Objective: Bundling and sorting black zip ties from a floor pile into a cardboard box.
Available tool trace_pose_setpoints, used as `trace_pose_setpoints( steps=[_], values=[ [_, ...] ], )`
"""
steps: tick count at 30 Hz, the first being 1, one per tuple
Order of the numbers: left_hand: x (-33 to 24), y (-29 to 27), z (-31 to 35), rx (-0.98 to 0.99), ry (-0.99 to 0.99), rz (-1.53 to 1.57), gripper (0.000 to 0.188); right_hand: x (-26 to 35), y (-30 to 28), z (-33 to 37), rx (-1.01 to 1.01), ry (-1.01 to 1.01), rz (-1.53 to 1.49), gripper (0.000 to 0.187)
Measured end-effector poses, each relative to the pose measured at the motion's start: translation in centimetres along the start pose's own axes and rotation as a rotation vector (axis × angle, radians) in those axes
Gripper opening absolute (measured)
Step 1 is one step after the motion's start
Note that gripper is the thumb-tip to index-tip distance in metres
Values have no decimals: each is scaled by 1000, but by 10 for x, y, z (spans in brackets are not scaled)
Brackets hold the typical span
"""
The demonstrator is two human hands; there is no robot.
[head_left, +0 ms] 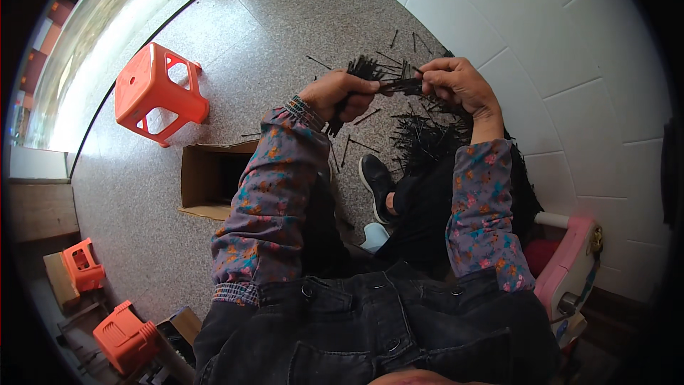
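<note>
My left hand is closed around a bundle of thin black sticks, whose ends stick out above and below the fist. Just to its right, my right hand has its fingers pinched on a few thin black sticks that span the gap between the hands. How many it grips cannot be made out. Below the right hand lies a tangled pile of black sticks, partly hidden by my leg and forearm. Several loose sticks are scattered over the floor, some showing a small wider head.
An open cardboard box stands left of my legs. Farther left is a red plastic stool, with more red stools at the lower left. A white tiled wall borders the right. A pink-and-white object is by my right elbow.
</note>
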State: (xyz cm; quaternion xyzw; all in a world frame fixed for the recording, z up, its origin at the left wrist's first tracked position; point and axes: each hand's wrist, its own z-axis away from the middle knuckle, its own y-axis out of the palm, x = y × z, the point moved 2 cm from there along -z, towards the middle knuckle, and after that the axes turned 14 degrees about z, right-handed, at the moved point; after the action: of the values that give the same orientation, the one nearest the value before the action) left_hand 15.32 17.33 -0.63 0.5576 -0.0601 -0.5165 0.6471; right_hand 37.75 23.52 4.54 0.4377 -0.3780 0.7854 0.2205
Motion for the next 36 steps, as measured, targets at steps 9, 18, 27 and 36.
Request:
trace_pose_setpoints(
  steps=[9, 18, 27, 36],
  values=[
    [0, 10, 2, -202, 132, 13, 11, 4, 7, -7, -116, -96, -90, 21],
    [2, 10, -4, -20, 77, 43, 17, 13, 24, -12, -137, -107, -138, 21],
    [-1, 0, -12, -81, 232, 297, 29, 13, 26, -12, 1, -140, -289, 23],
    [10, -1, -22, 143, 19, 518, 44, 17, 54, -19, -57, -317, 126, 15]
  ],
)
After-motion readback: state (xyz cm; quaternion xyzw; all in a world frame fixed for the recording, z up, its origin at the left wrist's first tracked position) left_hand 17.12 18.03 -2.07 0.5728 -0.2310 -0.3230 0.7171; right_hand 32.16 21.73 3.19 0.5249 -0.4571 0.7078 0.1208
